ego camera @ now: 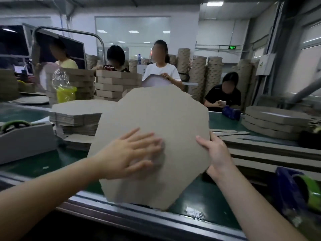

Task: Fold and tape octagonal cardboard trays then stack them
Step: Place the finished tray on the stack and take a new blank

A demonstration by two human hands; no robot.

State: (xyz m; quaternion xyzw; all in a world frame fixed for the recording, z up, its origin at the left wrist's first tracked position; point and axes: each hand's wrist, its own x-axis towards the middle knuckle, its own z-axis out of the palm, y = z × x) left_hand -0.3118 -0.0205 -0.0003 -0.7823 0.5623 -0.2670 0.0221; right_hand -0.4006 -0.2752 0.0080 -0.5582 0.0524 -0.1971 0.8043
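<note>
A flat brown octagonal cardboard sheet (161, 122) stands tilted up off the green table (45, 164), its lower edge near the table's metal front rail. My left hand (132, 152) lies flat on the sheet's face with the fingers spread. My right hand (215, 153) grips the sheet's right edge, thumb on the front and fingers behind. A stack of flat octagonal blanks (78, 115) sits behind the sheet on the left. Folded trays (274, 122) are stacked at the far right.
A grey tape dispenser (26, 140) stands at the left; a blue one with green tape (298, 193) sits near right. Long cardboard strips (271, 153) lie to the right. Several people work across the table behind stacked trays (114, 86) and cardboard columns (199, 75).
</note>
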